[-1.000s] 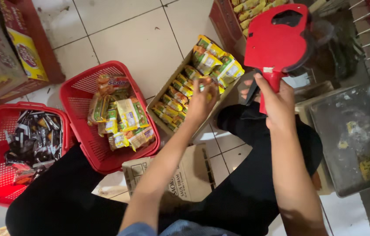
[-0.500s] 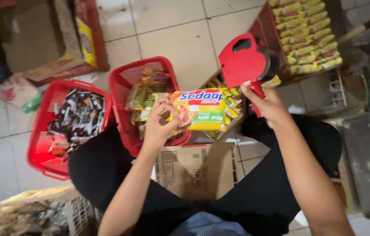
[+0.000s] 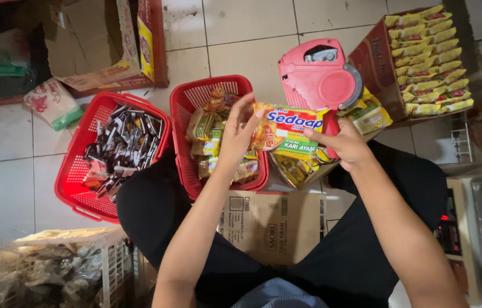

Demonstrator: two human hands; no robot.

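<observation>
Head view showed the left hand pinching the left end of 1 yellow noodle packet, held above the middle red basket and the person's lap. Its long axis ran left to right, level, face up toward the camera. The right hand was clenched around the grip of a red price-label gun, whose body stood just behind the packet's right end, touching or nearly touching it; I could not tell which. So the packet lay directly between both hands. A carton of similar packets sat on the floor to the right, well apart.
</observation>
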